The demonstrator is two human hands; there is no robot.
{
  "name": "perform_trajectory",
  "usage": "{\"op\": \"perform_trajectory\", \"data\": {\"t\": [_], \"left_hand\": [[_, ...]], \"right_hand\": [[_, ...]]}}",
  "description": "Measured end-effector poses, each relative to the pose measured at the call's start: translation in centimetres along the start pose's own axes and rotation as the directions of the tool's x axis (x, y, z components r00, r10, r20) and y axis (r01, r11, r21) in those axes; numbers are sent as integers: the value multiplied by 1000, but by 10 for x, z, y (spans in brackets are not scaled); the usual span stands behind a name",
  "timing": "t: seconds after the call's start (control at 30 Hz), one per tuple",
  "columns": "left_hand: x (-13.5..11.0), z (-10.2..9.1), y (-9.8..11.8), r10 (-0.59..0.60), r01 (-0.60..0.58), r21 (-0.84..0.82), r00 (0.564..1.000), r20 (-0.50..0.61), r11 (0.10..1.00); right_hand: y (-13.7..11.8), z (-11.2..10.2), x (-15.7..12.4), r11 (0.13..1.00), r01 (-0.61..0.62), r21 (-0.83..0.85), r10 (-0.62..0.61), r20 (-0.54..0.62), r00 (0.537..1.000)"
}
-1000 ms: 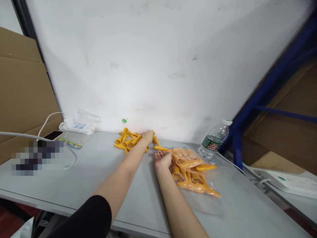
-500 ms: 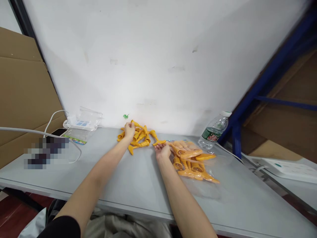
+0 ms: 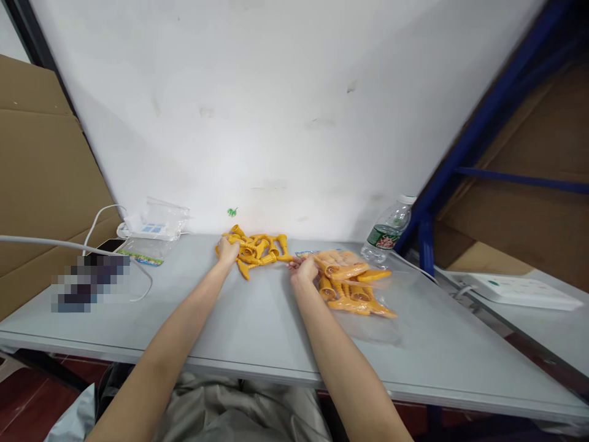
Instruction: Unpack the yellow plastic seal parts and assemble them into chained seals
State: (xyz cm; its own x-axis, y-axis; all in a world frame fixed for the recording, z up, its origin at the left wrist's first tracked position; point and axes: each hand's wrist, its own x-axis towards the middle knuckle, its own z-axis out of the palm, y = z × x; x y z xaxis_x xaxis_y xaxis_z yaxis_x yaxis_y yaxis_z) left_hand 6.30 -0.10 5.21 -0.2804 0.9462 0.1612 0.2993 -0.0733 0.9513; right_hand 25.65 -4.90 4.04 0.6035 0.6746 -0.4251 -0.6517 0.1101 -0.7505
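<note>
My left hand point(image 3: 228, 250) is at the left end of a loose pile of yellow plastic pieces point(image 3: 262, 248). Its fingers are closed around one of them, mostly covered by the hand. The pieces have flared, cup-like ends and ribbed stems, and some have a curved, pointed end. To the right of the pile, my right hand point(image 3: 304, 269) is closed at the left edge of a clear plastic bag point(image 3: 377, 328), its fingertips partly hidden. More yellow pieces point(image 3: 352, 285) of the same look lie inside the bag.
A water bottle point(image 3: 386, 230) leans behind the bag by the white wall. On the left are a clear packet point(image 3: 151, 245), a white power strip point(image 3: 154, 229), cables and a cardboard box point(image 3: 41, 178). Blue metal framing point(image 3: 426, 242) stands at the right.
My left hand has moved left and down across the pile, and the piece raised beside it is lower now. My right hand has shifted slightly toward the bag. The view has moved a little.
</note>
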Motion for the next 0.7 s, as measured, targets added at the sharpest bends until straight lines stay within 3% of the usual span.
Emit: {"op": "perform_trajectory", "data": {"t": [0.07,0.13,0.17,0.23,0.3,0.37,0.47,0.57,0.7], "left_hand": [[-11,0,2,76,-65,223,996,-40,973],[-26,0,2,215,-208,394,976,28,895],[-32,-1,1,294,-313,441,949,111,842],[-44,-2,-2,406,-518,471,855,324,714],[-51,-2,-5,412,-634,468,765,495,616],[-53,0,-7,363,-654,487,741,565,579],[-52,5,-7,322,-625,528,766,556,574],[-52,8,-8,349,-632,526,765,541,570],[-53,6,-10,401,-672,470,729,555,572]], "right_hand": [[-3,-1,2,1000,23,0,-23,-13,1000],[-3,-3,3,999,47,-8,-47,-9,999],[-3,-3,3,998,55,-13,-55,0,998],[-3,-4,2,999,51,-14,-51,-5,999],[-3,-4,1,1000,29,-1,-29,-44,999],[-4,-3,-2,1000,7,17,-6,-93,996],[-6,-2,-3,1000,0,23,3,-123,992],[-10,-3,-1,1000,-2,13,4,-133,991],[-12,-6,3,998,42,-42,-47,-130,990]]}}
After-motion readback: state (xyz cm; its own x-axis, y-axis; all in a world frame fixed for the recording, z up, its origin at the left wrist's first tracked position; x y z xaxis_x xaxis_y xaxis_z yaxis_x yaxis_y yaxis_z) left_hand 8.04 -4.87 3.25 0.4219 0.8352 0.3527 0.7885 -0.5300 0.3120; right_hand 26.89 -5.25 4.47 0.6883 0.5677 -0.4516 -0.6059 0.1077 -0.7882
